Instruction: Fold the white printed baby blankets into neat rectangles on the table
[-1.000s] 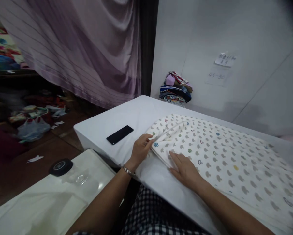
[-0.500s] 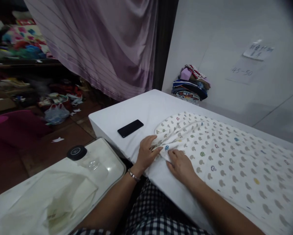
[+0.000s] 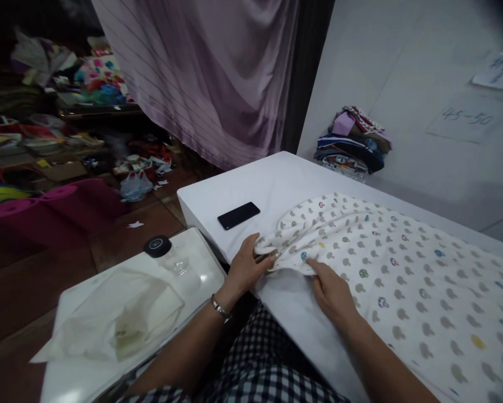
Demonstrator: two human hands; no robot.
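Observation:
A white cloth (image 3: 372, 254) printed with small grey, green, blue and red mushroom-like shapes lies over the white table (image 3: 272, 176), its near left end gathered into folds. My left hand (image 3: 243, 264), with a bracelet at the wrist, is closed on that gathered end, thumb and fingers around the fabric. The near edge of the cloth is lifted a little between my hands. My right hand (image 3: 332, 288) pinches this edge beside a blue print, thumb below and fingers on top. A black phone (image 3: 238, 215) lies flat just beyond my left hand.
Left of me stands a white bin-like box (image 3: 192, 252) with a round black object (image 3: 158, 245) and a translucent plastic bag (image 3: 150, 313) on it. Folded clothes (image 3: 352, 145) are stacked against the wall. A purple curtain (image 3: 230, 73) hangs behind; pink rolls (image 3: 62, 207) lie on the floor.
The view has turned left, so things appear shifted right. My right hand has moved slightly away from my left, and the cloth's near edge is now raised and stretched between them.

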